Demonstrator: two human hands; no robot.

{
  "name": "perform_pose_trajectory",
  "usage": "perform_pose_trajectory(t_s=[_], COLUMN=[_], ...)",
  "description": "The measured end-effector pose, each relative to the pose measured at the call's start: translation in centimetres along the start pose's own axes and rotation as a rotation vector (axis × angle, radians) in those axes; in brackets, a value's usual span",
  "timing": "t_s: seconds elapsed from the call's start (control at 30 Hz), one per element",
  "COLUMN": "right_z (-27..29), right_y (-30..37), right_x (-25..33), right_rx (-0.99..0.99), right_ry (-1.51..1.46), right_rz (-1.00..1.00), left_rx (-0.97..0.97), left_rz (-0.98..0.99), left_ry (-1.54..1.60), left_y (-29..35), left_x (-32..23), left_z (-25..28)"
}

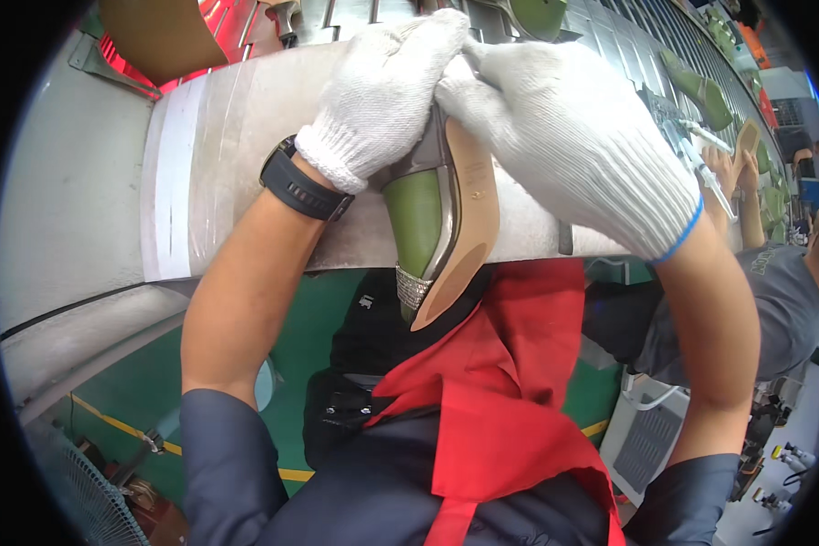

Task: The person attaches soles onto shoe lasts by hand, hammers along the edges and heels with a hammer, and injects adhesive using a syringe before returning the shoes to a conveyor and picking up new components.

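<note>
A green high-fronted dress shoe (416, 214) lies on its side on the pale worktop's edge, its toe pointing toward me and jutting past the edge. Its tan sole (475, 205) faces right, and a glittering band (413, 288) crosses near the toe. My left hand (382, 105), in a white knitted glove with a black watch at the wrist, is closed about the far heel end. From the right, my gloved right hand (555, 127) grips the same end, its fingers meeting the left ones. Both hands hide the heel and what lies between the fingertips.
Beyond the worktop (246, 182) runs a metal slatted conveyor (601, 23) bearing several green shoes (701, 91). Red light glows beside a brown panel (168, 36) at far left. A co-worker's hands (737, 173) hold a shoe at right. A fan (77, 482) stands at lower left.
</note>
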State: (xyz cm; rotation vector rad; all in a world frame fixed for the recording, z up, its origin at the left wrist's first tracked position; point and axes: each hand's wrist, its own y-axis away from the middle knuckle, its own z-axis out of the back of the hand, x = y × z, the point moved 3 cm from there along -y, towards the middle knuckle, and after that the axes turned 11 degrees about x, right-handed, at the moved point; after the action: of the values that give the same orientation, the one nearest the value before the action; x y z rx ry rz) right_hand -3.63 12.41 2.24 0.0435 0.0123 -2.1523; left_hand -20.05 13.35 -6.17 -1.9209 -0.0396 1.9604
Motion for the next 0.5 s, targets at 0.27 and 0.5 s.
perform_pose_trajectory(t_s=[0.27,0.5], right_z=[0.0,-3.8], right_y=[-0.2,4.6], right_x=[1.2,-1.8], right_rx=[-0.07,-0.006], right_ry=[-0.009,-0.802], right_rz=[-0.108,-0.335], left_rx=[0.098,-0.117], left_rz=[-0.015,-0.556], left_ry=[0.283,-0.603], left_y=[0.1,0.8], left_x=[-0.4,-1.7], left_z=[-0.9,-1.4])
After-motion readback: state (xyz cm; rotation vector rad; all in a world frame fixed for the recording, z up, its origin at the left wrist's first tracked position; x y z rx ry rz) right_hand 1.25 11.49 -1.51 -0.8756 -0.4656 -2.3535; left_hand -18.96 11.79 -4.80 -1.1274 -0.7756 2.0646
